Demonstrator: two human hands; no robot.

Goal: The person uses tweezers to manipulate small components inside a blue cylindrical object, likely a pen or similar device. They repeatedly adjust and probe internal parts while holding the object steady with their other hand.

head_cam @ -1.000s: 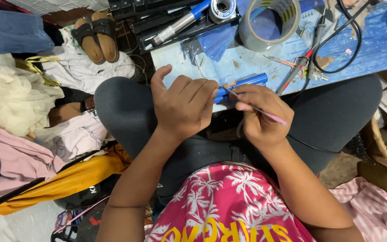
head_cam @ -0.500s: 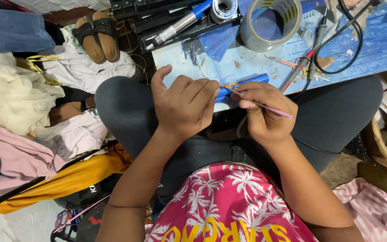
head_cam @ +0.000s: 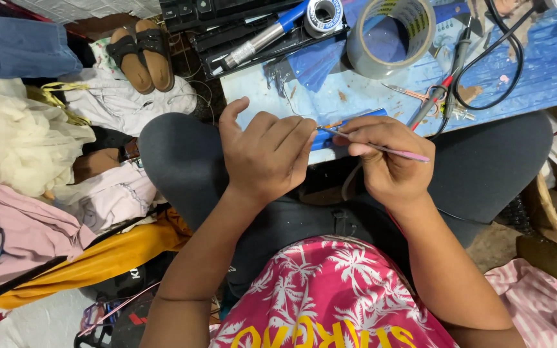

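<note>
A person seen from above wears a bright pink short-sleeved cotton shirt (head_cam: 330,290) printed with white palm trees and large yellow block lettering along its lower edge. Dark grey, smooth stretch-fabric trousers (head_cam: 182,167) cover both legs. Both forearms are bare, with no watch, bracelet or ring visible on the left hand (head_cam: 265,154) or the right hand (head_cam: 388,161).

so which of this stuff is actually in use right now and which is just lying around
In use:
- left hand, curled against a small blue part
- right hand, pinching a thin pink tool

Lying about:
- tape roll
- soldering iron
- sandals
- heaped clothes
- black cable
</note>
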